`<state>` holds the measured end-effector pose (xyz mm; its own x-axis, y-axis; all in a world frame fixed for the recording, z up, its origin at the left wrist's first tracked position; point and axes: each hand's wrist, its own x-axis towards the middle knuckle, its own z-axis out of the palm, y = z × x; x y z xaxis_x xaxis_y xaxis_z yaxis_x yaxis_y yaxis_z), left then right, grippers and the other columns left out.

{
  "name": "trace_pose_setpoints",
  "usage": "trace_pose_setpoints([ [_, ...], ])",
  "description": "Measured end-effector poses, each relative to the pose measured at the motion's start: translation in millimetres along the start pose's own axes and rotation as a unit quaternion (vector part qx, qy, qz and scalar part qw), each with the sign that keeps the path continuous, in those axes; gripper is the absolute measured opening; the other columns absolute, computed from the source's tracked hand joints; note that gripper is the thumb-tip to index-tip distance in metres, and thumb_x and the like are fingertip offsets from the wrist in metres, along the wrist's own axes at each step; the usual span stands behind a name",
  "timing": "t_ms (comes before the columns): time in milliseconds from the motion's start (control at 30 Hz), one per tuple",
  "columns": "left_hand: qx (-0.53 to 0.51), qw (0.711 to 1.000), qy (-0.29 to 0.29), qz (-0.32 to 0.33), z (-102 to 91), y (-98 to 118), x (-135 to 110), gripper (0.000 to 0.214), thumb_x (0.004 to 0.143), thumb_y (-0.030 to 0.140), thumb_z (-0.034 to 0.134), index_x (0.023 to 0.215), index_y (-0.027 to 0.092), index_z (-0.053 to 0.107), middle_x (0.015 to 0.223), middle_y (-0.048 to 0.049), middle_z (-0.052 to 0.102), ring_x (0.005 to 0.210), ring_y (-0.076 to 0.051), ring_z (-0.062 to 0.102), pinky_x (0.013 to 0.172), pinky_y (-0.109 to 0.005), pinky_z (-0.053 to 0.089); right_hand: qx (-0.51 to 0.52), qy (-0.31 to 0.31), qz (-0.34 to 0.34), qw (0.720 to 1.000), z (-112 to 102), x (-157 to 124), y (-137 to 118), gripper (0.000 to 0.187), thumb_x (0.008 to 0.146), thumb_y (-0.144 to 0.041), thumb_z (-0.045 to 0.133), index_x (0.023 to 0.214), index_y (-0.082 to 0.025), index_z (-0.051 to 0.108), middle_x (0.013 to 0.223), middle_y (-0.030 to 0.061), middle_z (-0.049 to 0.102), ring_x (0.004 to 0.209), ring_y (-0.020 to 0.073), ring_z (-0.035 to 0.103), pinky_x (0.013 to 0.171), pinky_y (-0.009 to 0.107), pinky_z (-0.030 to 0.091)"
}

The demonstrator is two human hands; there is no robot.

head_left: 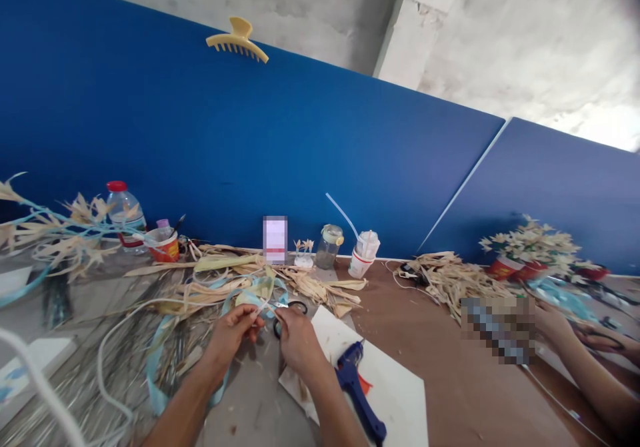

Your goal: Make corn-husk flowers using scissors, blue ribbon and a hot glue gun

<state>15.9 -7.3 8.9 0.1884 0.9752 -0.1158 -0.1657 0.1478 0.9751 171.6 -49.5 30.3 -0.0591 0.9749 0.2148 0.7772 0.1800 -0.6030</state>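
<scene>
My left hand (235, 330) is closed in a pinch on a thin pale strip of dried leaf (260, 309), held just above the table. My right hand (296, 337) is wrapped round the black handles of a pair of scissors (289, 308), whose blades point left toward the strip. The two hands nearly touch. Under and behind them lies a heap of dried straw leaves (235, 280) and a light blue ribbon (160, 360).
A blue glue gun (357, 387) lies on a white sheet (400, 394) right of my forearm. Bottle (123, 210), red cup (164, 246), jar (329, 246) and paper cup (364, 255) stand along the blue partition (250, 140). Another person's arms (580, 354) work at right near straw flowers (530, 247).
</scene>
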Motion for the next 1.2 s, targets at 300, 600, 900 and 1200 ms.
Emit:
trace_pose_setpoints([
  [300,0.036,0.999,-0.005,0.012,5.3,-2,-2,0.030,0.060,0.044,0.071,0.073,0.018,0.064,0.058,0.0018,0.065,0.040,-0.009,0.047,0.045,-0.024,0.036,0.008,0.000,0.071,0.997,-1,-1,-12,0.025,0.089,-0.027,0.052,0.074,-0.019,0.070,0.069,0.0030,0.069,0.064,0.0131,0.060,0.055,0.021,0.031],
  [600,0.077,0.996,-0.040,0.032,8.5,-5,-3,0.029,0.066,0.045,0.067,0.069,0.017,0.064,0.056,0.0010,0.063,0.039,-0.008,0.045,0.043,-0.023,0.034,-0.037,0.046,0.107,0.992,2,0,-16,0.029,0.089,-0.032,0.052,0.071,-0.019,0.070,0.073,0.0060,0.071,0.066,0.0154,0.063,0.055,0.024,0.030],
  [900,0.102,0.992,-0.068,0.025,10.8,0,-7,0.028,0.068,0.045,0.063,0.066,0.018,0.059,0.052,0.0032,0.058,0.038,-0.007,0.038,0.039,-0.020,0.026,0.080,0.028,0.143,0.986,3,4,-7,0.040,0.085,-0.034,0.050,0.048,-0.018,0.052,0.047,-0.0027,0.050,0.048,0.0108,0.044,0.048,0.023,0.024],
  [1200,0.121,0.989,-0.079,0.030,6.7,2,-8,0.024,0.069,0.041,0.062,0.069,0.018,0.062,0.052,0.0040,0.056,0.038,-0.006,0.030,0.040,-0.021,0.021,0.239,-0.051,0.138,0.960,-5,6,-5,0.045,0.083,-0.037,0.050,0.042,-0.019,0.044,0.040,-0.0071,0.034,0.042,0.0082,0.033,0.045,0.021,0.024],
])
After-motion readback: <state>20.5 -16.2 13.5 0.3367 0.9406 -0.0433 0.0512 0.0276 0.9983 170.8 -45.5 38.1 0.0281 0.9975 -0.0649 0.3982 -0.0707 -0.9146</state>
